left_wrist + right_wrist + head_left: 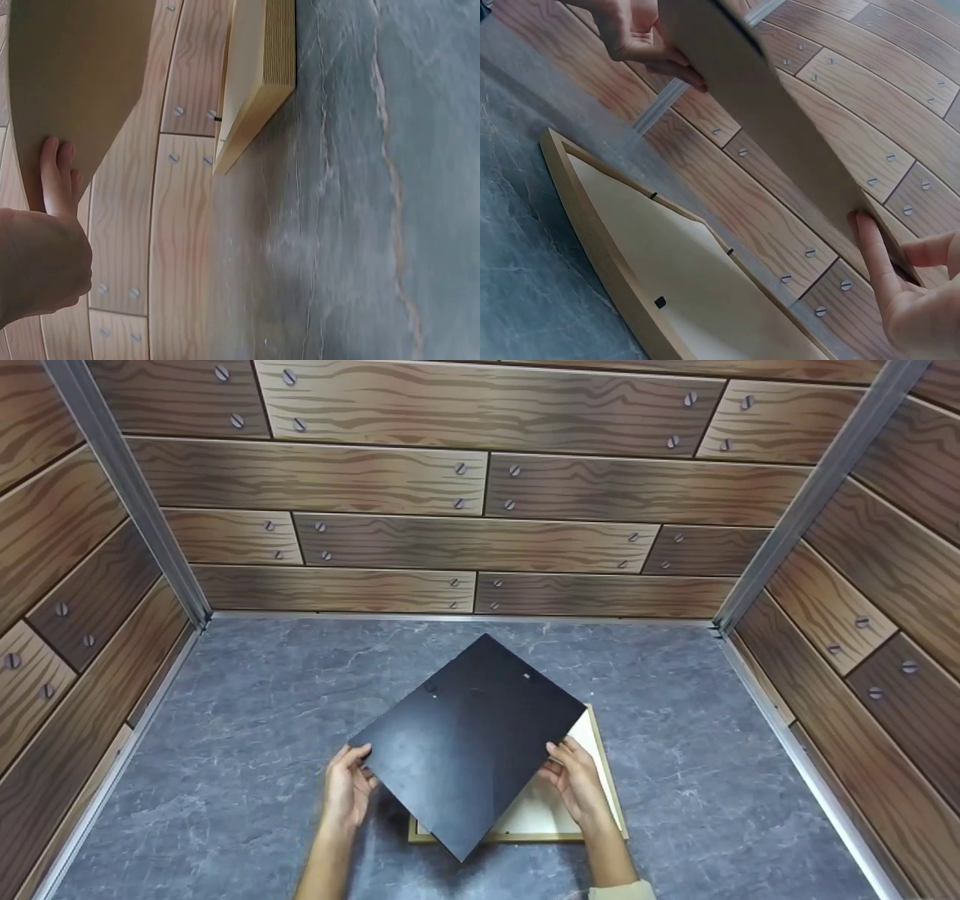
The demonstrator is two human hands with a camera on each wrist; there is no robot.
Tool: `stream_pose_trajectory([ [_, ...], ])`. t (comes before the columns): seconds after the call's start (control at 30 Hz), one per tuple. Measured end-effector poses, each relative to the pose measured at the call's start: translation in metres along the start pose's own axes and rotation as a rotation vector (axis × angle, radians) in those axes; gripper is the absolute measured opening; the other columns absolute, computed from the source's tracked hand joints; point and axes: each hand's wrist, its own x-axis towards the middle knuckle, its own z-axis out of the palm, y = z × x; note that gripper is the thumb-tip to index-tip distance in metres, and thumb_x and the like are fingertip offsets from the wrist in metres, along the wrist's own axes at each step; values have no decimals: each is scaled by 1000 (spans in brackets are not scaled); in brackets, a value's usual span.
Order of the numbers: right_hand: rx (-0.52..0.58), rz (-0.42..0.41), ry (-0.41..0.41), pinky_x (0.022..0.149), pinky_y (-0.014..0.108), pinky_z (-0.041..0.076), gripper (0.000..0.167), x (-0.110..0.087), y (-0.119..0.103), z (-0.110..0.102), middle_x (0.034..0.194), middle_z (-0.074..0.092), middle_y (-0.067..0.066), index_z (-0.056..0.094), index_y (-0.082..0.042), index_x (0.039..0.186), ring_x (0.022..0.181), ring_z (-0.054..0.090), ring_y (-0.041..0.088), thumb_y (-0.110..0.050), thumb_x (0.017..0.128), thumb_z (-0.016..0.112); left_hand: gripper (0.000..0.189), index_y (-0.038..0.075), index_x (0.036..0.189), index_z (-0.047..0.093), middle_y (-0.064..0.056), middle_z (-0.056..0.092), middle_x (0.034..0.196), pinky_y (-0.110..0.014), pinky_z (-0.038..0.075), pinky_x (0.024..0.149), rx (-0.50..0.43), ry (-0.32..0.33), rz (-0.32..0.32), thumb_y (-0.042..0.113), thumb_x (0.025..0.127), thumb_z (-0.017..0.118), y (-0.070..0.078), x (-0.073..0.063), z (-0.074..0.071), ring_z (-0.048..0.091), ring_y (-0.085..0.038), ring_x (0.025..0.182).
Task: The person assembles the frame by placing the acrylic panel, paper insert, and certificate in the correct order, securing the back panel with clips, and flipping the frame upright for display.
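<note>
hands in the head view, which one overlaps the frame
The right hand, gripping the lower right edge of the black board: it overlaps the frame, while the left hand shows against the grey tabletop, outside the frame.

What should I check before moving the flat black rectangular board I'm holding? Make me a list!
1. Left hand gripping the flat black rectangular board: ok.
2. Right hand gripping it too: ok.
3. Board lifted clear of the shallow, rectangular, pale-wood-coloured frame: ok.
4. Board's edges lined up with the frame's: not ok, it's turned askew.
5. All small dark tabs out of the way: cannot tell, no view shows the whole frame.
</note>
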Motion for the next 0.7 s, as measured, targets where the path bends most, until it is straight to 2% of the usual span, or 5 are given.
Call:
stream_pose_trajectory([
  [0.2, 69, -68, 36, 61, 26, 53, 28, -11, -2, -1, 91, 62, 12, 33, 12, 120, 72, 64, 18, 9, 93, 38, 20, 7, 76, 41, -2, 50, 77, -24, 45, 61, 73, -64, -13, 3, 95, 38, -9, 1, 11, 53, -13, 66],
  [0.37, 94, -86, 86, 61, 28, 54, 24, -21, -3, -2, 87, 61, 11, 34, 9, 117, 68, 63, 18, 10, 93, 37, 4, 5, 92, 38, 0, 44, 83, -15, 38, 57, 70, -83, -16, 3, 94, 40, -26, -10, 22, 45, -7, 66],
  [0.47, 117, -93, 128, 58, 27, 53, 25, -24, -4, -3, 83, 60, 10, 33, 8, 117, 63, 61, 15, 11, 93, 36, 36, -7, 123, 30, -7, 43, 99, -13, 33, 54, 114, -97, -56, 5, 93, 45, -39, -21, 26, 39, -4, 65],
  [0.53, 144, -97, 150, 58, 26, 53, 26, -26, -6, -4, 82, 59, 9, 32, 7, 118, 61, 60, 14, 11, 93, 36, 64, -10, 138, 9, -15, 38, 115, -12, 33, 53, 166, -129, -98, 8, 92, 49, -47, -28, 28, 37, -2, 64],
  [0.7, 211, -112, 185, 59, 26, 53, 22, -29, -8, -6, 83, 58, 10, 33, 6, 114, 63, 60, 15, 11, 93, 36, 79, -11, 140, -5, -24, 36, 130, -22, 49, 66, 205, -222, -201, 15, 92, 52, -55, -39, 32, 57, -8, 76],
])
